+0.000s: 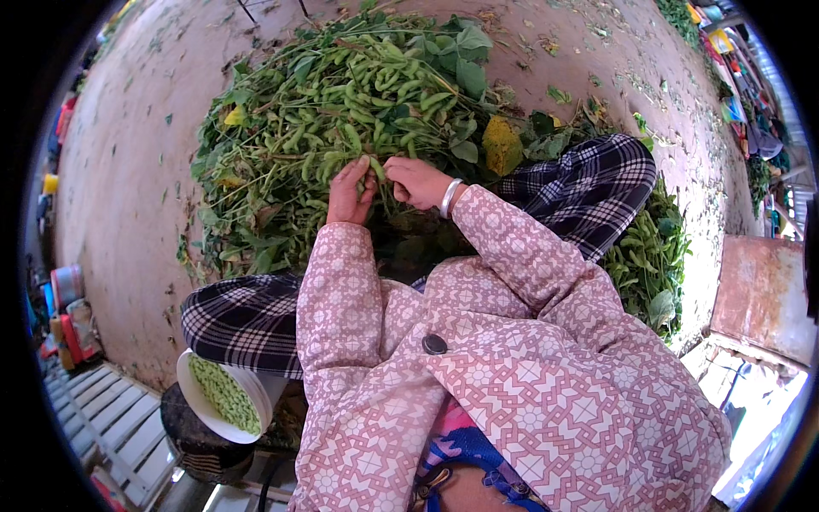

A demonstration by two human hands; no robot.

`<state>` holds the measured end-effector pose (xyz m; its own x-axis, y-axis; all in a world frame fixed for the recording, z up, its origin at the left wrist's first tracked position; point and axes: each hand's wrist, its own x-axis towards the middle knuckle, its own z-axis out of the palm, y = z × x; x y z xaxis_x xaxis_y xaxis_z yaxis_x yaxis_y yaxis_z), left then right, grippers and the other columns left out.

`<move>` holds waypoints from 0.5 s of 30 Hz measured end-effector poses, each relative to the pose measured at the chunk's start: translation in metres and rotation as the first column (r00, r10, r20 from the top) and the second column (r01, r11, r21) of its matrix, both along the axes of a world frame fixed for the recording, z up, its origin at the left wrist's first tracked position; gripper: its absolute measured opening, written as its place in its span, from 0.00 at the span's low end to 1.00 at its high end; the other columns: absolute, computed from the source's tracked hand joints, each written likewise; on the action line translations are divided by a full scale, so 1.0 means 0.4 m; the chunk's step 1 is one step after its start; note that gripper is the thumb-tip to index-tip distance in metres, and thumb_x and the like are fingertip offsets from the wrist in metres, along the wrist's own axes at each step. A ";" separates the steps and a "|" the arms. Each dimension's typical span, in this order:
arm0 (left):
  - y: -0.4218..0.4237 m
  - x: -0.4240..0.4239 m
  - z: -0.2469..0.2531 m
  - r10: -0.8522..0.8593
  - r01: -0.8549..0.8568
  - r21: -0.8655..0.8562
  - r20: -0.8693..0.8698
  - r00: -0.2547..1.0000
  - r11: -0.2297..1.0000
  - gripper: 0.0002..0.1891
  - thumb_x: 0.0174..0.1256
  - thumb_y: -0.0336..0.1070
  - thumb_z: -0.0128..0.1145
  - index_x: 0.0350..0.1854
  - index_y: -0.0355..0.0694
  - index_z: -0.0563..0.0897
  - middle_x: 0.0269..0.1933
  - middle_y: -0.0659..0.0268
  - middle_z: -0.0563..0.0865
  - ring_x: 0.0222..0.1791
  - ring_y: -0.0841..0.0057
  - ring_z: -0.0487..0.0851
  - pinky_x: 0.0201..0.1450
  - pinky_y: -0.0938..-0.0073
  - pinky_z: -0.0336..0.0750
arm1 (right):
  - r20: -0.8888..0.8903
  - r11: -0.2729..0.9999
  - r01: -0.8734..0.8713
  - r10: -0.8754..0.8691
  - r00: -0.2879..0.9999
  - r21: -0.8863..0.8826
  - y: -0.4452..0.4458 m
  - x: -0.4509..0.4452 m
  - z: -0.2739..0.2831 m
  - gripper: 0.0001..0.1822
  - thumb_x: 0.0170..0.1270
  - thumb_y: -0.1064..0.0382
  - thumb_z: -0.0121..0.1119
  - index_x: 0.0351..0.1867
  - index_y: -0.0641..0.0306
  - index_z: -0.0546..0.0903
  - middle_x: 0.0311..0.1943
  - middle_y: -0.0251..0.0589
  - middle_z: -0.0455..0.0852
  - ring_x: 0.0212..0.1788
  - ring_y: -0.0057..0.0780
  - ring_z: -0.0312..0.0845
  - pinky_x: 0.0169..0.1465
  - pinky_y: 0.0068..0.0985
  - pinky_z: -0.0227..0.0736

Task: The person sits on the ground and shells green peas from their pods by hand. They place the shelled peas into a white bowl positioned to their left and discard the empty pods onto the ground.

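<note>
A large heap of cut soybean plants with green pods [307, 121] lies on the floor in front of my crossed legs. At its near edge my left hand [353, 191] pinches a green soybean pod [377, 169] between thumb and fingers. My right hand [416, 182], with a silver bangle on the wrist, is curled close at the pod's other side; whether its fingertips grip the pod or a stem is hard to tell. A white bucket [261, 400] of shelled green beans [225, 392] stands beside my left knee.
More pod-bearing plants [652, 262] lie beyond my right knee. Loose leaves are scattered over the concrete floor [128, 192]. A rusty metal panel [761, 294] stands at the right. Colourful containers [67, 288] and a slatted surface [112, 416] are at the left.
</note>
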<state>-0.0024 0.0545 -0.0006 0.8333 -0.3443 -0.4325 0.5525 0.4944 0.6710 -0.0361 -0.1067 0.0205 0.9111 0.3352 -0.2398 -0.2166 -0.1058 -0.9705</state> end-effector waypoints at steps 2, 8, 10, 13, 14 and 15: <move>-0.001 -0.008 0.015 0.004 -0.007 -0.079 -0.040 0.999 0.997 0.09 0.64 0.39 0.55 0.34 0.37 0.77 0.26 0.69 0.76 0.22 0.86 0.70 0.16 0.89 0.56 | -0.570 0.938 0.144 0.066 0.819 0.316 -0.004 -0.002 0.080 0.07 0.68 0.58 0.42 0.36 0.55 0.70 0.17 0.29 0.67 0.12 0.16 0.57 0.13 0.16 0.51; -0.003 -0.003 0.023 -0.128 0.118 -0.133 -0.068 0.989 0.984 0.10 0.62 0.41 0.57 0.37 0.39 0.76 0.29 0.73 0.76 0.23 0.88 0.71 0.16 0.89 0.57 | -0.564 0.960 0.180 -0.029 0.825 0.213 0.000 -0.017 0.092 0.06 0.69 0.56 0.44 0.37 0.53 0.69 0.16 0.26 0.66 0.10 0.12 0.50 0.12 0.14 0.43; -0.009 -0.007 0.048 -0.132 0.134 0.036 -0.036 0.991 0.990 0.11 0.62 0.41 0.58 0.38 0.38 0.76 0.30 0.73 0.76 0.23 0.87 0.71 0.15 0.90 0.56 | -0.532 0.972 0.180 -0.072 0.844 0.154 0.006 -0.016 0.101 0.07 0.69 0.55 0.45 0.37 0.53 0.68 0.16 0.26 0.65 0.10 0.12 0.50 0.12 0.14 0.43; -0.008 -0.008 0.052 -0.175 0.164 0.170 0.056 0.983 0.972 0.12 0.62 0.41 0.58 0.39 0.38 0.76 0.31 0.72 0.76 0.24 0.87 0.71 0.15 0.90 0.55 | -0.547 0.941 0.229 -0.058 0.835 0.249 0.004 -0.019 0.090 0.08 0.69 0.54 0.46 0.38 0.54 0.69 0.16 0.26 0.66 0.10 0.12 0.50 0.12 0.15 0.41; -0.009 -0.012 0.056 -0.153 0.144 0.158 0.042 0.987 0.977 0.12 0.62 0.40 0.58 0.40 0.38 0.76 0.31 0.72 0.76 0.23 0.87 0.71 0.15 0.89 0.56 | -0.562 0.917 0.254 -0.039 0.826 0.309 0.003 -0.020 0.086 0.08 0.69 0.54 0.46 0.38 0.54 0.69 0.16 0.26 0.66 0.09 0.12 0.49 0.12 0.15 0.41; -0.011 -0.011 0.058 -0.133 0.127 0.146 0.029 0.991 0.981 0.12 0.62 0.39 0.57 0.41 0.37 0.76 0.31 0.71 0.76 0.23 0.87 0.71 0.15 0.89 0.56 | -0.548 0.925 0.256 -0.065 0.834 0.280 0.003 -0.019 0.086 0.08 0.69 0.54 0.47 0.37 0.55 0.70 0.16 0.27 0.67 0.10 0.12 0.52 0.13 0.16 0.44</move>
<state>-0.0069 0.0502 0.0224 0.8023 -0.3876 -0.4539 0.5784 0.3170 0.7516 -0.0436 -0.1053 0.0548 0.7284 0.3406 -0.5945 -0.6821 0.2788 -0.6761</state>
